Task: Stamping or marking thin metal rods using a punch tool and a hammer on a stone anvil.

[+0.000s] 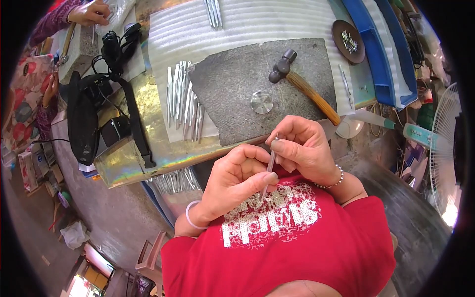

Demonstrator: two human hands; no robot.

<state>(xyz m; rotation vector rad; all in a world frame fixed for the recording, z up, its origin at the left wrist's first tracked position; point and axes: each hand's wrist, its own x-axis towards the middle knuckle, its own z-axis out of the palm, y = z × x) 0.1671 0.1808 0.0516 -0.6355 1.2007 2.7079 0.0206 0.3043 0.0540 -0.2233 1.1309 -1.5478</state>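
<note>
In front of my chest I hold a slim silver metal strip with both hands. The thumb and fingers of my left hand close on its lower part, while my right hand pinches its upper end. Just beyond my hands lies a grey stone slab. On it are a hammer with a wooden handle and a round shiny metal disc. Several similar silver strips lie side by side at the slab's left edge, and another bunch is at the far side.
A brown dish of small metal parts and a blue tray stand at right. A black bag with cables lies left. Another person's hand is at far left. A fan stands right. More strips lie below the table edge.
</note>
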